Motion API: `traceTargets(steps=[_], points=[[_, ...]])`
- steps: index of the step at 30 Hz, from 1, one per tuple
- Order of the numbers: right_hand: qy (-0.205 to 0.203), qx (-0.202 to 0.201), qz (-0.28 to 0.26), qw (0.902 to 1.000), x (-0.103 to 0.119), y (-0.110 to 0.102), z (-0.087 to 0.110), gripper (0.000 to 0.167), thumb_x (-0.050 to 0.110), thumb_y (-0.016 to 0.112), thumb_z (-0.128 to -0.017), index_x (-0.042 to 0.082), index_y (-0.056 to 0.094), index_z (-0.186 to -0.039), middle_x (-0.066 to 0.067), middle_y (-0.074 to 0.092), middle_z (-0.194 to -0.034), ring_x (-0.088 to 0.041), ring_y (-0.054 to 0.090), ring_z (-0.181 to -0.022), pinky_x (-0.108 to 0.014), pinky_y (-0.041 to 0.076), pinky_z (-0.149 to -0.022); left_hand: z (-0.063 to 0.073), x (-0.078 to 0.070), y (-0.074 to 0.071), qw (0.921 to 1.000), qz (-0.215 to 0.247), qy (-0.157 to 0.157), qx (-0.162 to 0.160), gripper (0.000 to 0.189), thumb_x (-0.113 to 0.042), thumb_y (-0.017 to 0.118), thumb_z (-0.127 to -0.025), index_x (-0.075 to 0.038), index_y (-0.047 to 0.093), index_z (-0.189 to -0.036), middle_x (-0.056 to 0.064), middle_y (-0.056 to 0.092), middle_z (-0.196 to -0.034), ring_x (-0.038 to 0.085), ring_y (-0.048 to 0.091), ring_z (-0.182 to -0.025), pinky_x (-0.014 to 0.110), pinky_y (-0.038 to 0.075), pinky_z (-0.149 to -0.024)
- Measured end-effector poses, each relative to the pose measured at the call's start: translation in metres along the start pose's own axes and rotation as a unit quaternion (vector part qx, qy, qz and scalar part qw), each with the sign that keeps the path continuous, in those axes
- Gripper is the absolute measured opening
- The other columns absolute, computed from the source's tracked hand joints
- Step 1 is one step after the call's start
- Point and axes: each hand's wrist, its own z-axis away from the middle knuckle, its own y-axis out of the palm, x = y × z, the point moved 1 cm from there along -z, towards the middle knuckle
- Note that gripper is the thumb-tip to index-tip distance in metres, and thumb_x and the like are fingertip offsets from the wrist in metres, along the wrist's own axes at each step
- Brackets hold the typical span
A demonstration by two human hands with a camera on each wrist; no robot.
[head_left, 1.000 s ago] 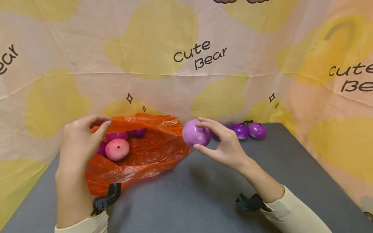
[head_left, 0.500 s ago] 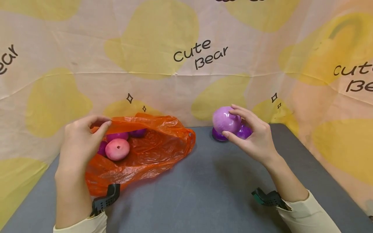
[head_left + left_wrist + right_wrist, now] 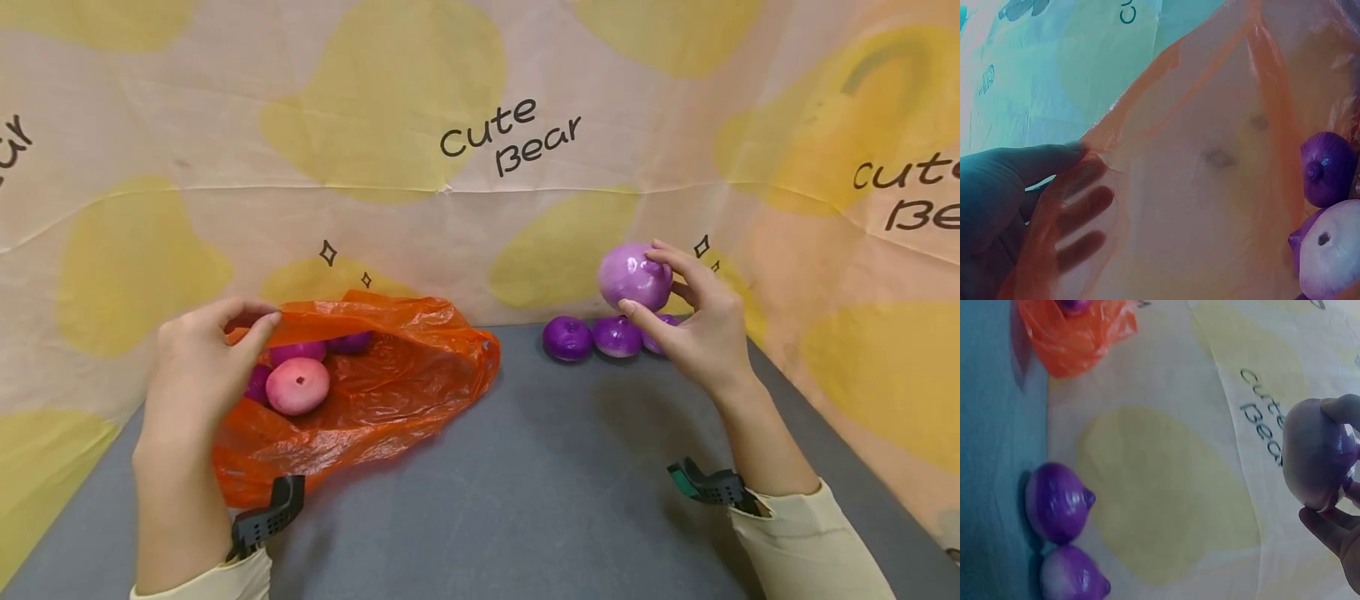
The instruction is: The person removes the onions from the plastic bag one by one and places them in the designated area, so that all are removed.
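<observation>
My left hand (image 3: 195, 367) pinches the upper edge of an orange plastic bag (image 3: 420, 375) and holds its mouth up. In the left wrist view the thumb (image 3: 1047, 159) lies in front of the film and the other fingers show through it. Inside the bag are several onions, among them a pale pinkish one (image 3: 297, 386) and a dark purple one (image 3: 351, 342). My right hand (image 3: 701, 321) grips a light purple onion (image 3: 630, 279) between thumb and fingers, raised above the table. Beneath it, a row of purple onions (image 3: 567, 338) sits at the back, the rightmost partly hidden by my hand.
The grey table (image 3: 480, 500) ends at the back against a cloth backdrop (image 3: 405, 242) with yellow patches and lettering. This backdrop also rises along the left and right sides. On each wrist is a black camera mount (image 3: 705, 483).
My right hand has carried the light purple onion to the right and upward, away from the bag to above the row of onions. The left hand keeps its hold on the bag.
</observation>
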Motion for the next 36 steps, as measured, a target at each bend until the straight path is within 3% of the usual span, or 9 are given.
traceTargets(steps=[9,19,28,36], points=[[0.023,-0.042,0.022,0.9986,-0.021,-0.017,-0.007,0.062,-0.002,0.087,-0.072,0.01,0.069,-0.13,-0.013,0.066,-0.137,0.001,0.058,-0.126,-0.007,0.048,-0.093,-0.002,0.002,0.0,0.9999,0.007,0.007,-0.005,0.023,-0.026,0.064,-0.099,-0.01,0.075,-0.112,0.019,0.075,-0.106,0.039,0.063,-0.102,0.035,0.042,-0.079],[0.092,-0.069,0.085,0.9896,-0.05,-0.035,-0.009,0.057,0.013,0.086,-0.079,0.02,0.068,-0.133,-0.007,0.068,-0.133,0.01,0.056,-0.107,-0.002,0.046,-0.086,-0.001,0.002,0.0,0.9999,0.005,0.009,-0.013,0.022,-0.025,0.064,-0.099,-0.01,0.075,-0.111,0.019,0.075,-0.103,0.04,0.063,-0.101,0.045,0.044,-0.082],[0.121,-0.063,0.117,0.9837,-0.085,-0.039,-0.002,0.056,0.018,0.086,-0.08,0.018,0.068,-0.132,-0.014,0.069,-0.125,0.009,0.053,-0.099,0.001,0.042,-0.08,0.001,0.003,0.001,0.9997,0.005,0.013,-0.02,0.019,-0.024,0.065,-0.098,-0.01,0.075,-0.108,0.018,0.075,-0.102,0.039,0.064,-0.099,0.037,0.041,-0.079],[0.174,-0.043,0.134,0.9747,-0.124,-0.043,0.01,0.053,0.025,0.083,-0.083,0.015,0.066,-0.132,-0.016,0.067,-0.126,0.008,0.048,-0.098,0.001,0.039,-0.078,0.002,0.003,0.001,0.9997,0.003,0.013,-0.021,0.019,-0.024,0.066,-0.098,-0.01,0.076,-0.108,0.017,0.076,-0.102,0.035,0.065,-0.093,0.021,0.038,-0.073]])
